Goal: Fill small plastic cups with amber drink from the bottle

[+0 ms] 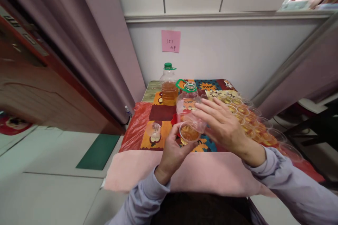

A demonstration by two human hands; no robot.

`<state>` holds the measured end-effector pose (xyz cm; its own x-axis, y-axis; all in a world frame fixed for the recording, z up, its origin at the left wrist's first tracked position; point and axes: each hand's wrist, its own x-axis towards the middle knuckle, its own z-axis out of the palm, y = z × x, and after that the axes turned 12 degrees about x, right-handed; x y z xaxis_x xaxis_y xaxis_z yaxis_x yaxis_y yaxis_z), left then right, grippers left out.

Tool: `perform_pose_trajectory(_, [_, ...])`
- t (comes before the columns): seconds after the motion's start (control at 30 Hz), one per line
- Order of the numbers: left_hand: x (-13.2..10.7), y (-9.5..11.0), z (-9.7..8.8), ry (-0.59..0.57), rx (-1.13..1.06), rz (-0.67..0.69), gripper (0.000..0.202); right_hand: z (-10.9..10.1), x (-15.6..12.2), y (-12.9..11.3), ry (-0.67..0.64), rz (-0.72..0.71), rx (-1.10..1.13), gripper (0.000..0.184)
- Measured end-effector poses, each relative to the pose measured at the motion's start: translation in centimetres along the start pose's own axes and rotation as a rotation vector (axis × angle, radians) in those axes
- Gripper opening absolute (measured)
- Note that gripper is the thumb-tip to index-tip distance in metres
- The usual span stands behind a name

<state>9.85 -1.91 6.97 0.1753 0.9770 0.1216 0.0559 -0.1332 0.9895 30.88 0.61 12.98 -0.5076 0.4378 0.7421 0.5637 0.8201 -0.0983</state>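
My left hand (174,149) is wrapped round a clear plastic cup of amber liquid (189,134) above the front of the table. Just above and to its right, my right hand (224,123) grips a see-through plastic cup (198,125), tilted toward the left cup, their rims close or touching. Its contents are hard to make out. Behind the hands stands an uncapped clear bottle (188,100) with a green ring handle, its lower part partly hidden. A capped bottle (169,93) of amber liquid stands to its left. Another clear cup (154,130) sits on the left of the mat.
Several cups of amber liquid (244,114) stand in rows on the table's right side. A patterned mat (161,112) and red plastic sheet (134,123) cover the table, with pink cloth (206,168) at its front edge. A wooden door (58,88) is at left.
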Motion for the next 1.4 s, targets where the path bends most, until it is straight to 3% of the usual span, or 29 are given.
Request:
perform_pose_trajectory(0.13, [-3.2, -0.8, -2.3, 0.037, -0.008, -0.114, 0.061, 2.2, -0.8, -2.0, 0.134, 0.357, 0.208, 0.053])
perform_pose_trajectory(0.27, [-7.1, -1.7, -5.7, 0.147, 0.091, -0.212, 0.06, 7.4, -0.5, -4.1, 0.133, 0.579, 0.563, 0.066])
perform_pose_trajectory(0.37, [-9.5, -1.8, -8.2, 0.281, 0.152, -0.249, 0.063, 12.7, 1.0, -4.6, 0.108, 0.601, 0.775, 0.077])
perform_pose_trajectory(0.5, [-11.2, -1.3, -10.8, 0.427, 0.204, -0.228, 0.062, 19.6, 2.9, -4.0, -0.008, 0.563, 0.891, 0.074])
perform_pose_trajectory(0.6, [-11.8, -1.0, -11.9, 0.483, 0.185, -0.178, 0.06, 23.1, 2.9, -3.2, -0.112, 0.565, 0.841, 0.075])
perform_pose_trajectory(0.67, [-11.9, -1.0, -12.3, 0.518, 0.164, -0.156, 0.059, 24.3, 2.1, -2.9, -0.21, 0.571, 0.765, 0.073])
perform_pose_trajectory(0.9, [-11.3, -1.2, -12.2, 0.527, 0.132, -0.136, 0.058, 24.7, 0.2, -3.1, -0.426, 0.505, 0.529, 0.083])
perform_pose_trajectory(1.13, [-9.2, 0.6, -11.4, 0.462, 0.146, -0.124, 0.064, 26.0, 2.8, -3.8, -0.336, 0.71, 0.464, 0.076])
perform_pose_trajectory(1.23, [-7.8, 1.9, -10.6, 0.436, 0.127, -0.102, 0.061, 25.0, 3.0, -4.0, -0.358, 0.753, 0.508, 0.09])
perform_pose_trajectory(1.3, [-6.8, 2.6, -9.9, 0.411, 0.097, -0.083, 0.06, 23.3, 2.1, -4.4, -0.295, 0.734, 0.551, 0.099])
perform_pose_trajectory(1.4, [-5.5, 3.3, -8.8, 0.361, 0.044, -0.076, 0.063, 19.3, 0.0, -5.4, 0.003, 0.697, 0.673, 0.082])
